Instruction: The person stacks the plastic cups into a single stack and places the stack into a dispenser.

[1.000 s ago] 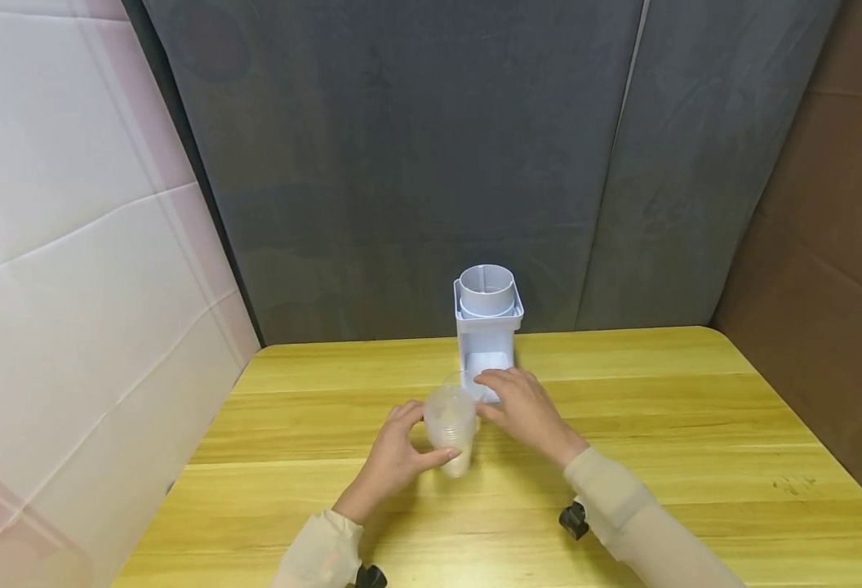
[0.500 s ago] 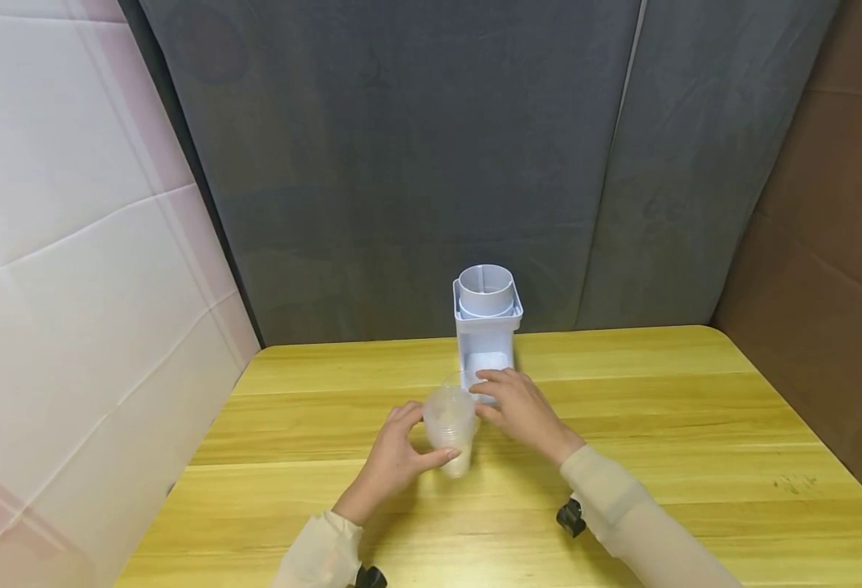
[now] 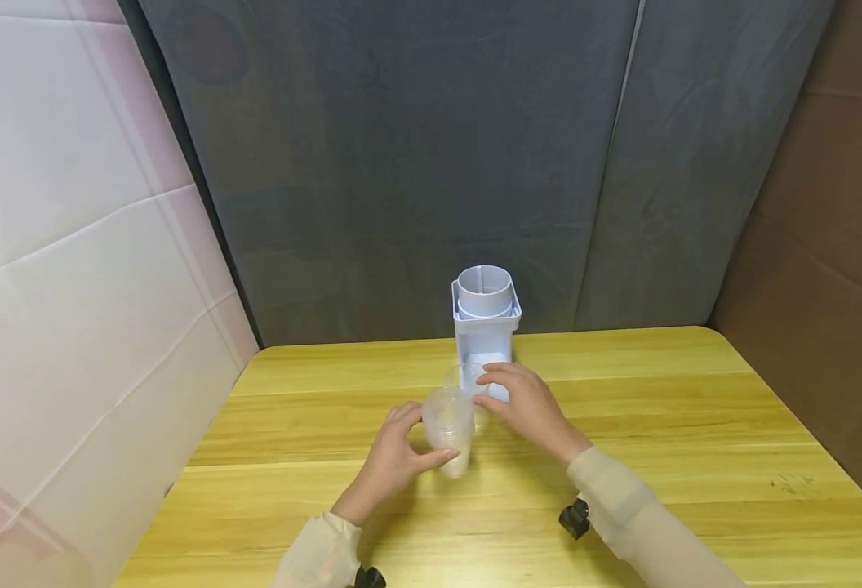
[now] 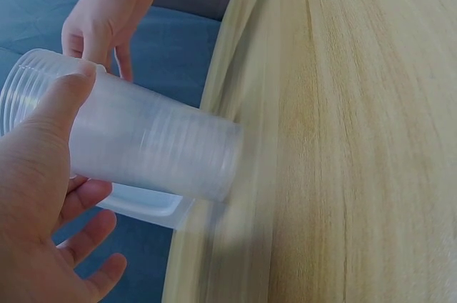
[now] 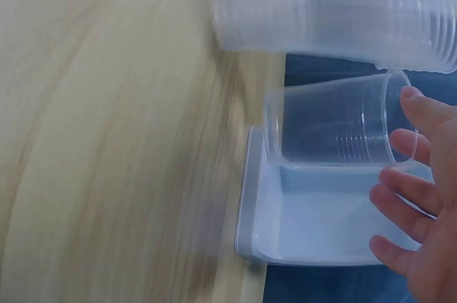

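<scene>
My left hand (image 3: 393,457) grips a stack of clear plastic cups (image 3: 448,426) around its side, thumb on the near side. The stack stands upright, with several rims nested at its top. Just to the right, my right hand (image 3: 525,405) pinches a single clear plastic cup (image 5: 328,123) at its rim, between thumb and fingers. In the right wrist view that cup is apart from the stack, in front of the white holder (image 5: 321,217). In the head view the stack and right fingers partly hide the single cup.
The white holder has a round tube (image 3: 485,294) at its top and an open lower bay, standing near the back of the wooden table (image 3: 291,433). A grey panel (image 3: 402,163) rises behind the table, with a white wall at left and a brown one at right.
My right hand has shifted slightly away from the stack toward the white holder, carrying the single cup, whose rim now shows more. The left hand and stack have stayed nearly still.
</scene>
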### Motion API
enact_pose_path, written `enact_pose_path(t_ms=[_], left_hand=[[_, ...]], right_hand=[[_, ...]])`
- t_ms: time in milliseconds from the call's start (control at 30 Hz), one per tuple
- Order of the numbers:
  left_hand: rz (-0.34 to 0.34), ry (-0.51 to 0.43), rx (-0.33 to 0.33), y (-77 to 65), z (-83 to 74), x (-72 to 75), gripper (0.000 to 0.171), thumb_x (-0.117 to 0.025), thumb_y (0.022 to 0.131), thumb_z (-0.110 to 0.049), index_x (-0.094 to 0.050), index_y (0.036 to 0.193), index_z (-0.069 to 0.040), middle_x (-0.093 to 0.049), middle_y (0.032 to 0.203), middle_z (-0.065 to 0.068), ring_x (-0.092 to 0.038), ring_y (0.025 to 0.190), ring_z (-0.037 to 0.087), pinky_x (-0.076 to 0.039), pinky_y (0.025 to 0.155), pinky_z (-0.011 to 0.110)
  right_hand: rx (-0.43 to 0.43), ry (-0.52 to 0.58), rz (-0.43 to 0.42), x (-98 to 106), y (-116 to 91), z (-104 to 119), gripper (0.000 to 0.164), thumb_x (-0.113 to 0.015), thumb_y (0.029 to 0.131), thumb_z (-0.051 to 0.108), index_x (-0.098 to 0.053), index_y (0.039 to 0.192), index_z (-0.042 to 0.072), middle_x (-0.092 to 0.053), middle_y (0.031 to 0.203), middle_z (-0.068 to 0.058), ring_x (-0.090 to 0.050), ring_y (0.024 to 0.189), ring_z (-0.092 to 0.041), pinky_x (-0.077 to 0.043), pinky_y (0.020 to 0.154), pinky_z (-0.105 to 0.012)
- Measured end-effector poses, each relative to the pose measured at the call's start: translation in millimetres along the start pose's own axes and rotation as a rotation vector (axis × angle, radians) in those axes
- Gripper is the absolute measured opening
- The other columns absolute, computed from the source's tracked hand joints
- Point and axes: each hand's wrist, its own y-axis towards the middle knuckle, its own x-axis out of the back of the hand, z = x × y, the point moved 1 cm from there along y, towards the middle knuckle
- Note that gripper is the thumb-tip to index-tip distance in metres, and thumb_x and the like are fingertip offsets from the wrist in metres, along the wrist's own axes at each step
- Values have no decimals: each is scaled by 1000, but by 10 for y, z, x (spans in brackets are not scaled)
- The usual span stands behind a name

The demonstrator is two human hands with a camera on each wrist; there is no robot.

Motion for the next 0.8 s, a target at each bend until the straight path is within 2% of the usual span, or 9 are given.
enact_pose_path(t_ms=[333, 800], left_hand=[[0, 0, -10, 1, -3, 0, 60, -88, 70, -41, -66, 121, -20, -67, 115, -6, -55, 113, 16, -49, 97, 45], [12, 16, -11, 1, 27, -6, 61, -87, 72, -42, -65, 123, -19, -66, 118, -6, -55, 115, 18, -50, 98, 46]], right_hand=[[-20, 40, -55, 138, 9, 59, 30, -79, 82, 32, -75, 106, 14, -69, 127, -7, -63, 120, -30, -50, 102, -50], [-12, 44, -77, 350, 47, 149, 32, -77, 84, 34, -74, 108, 14, -68, 129, -8, -61, 122, -31, -47, 105, -50]])
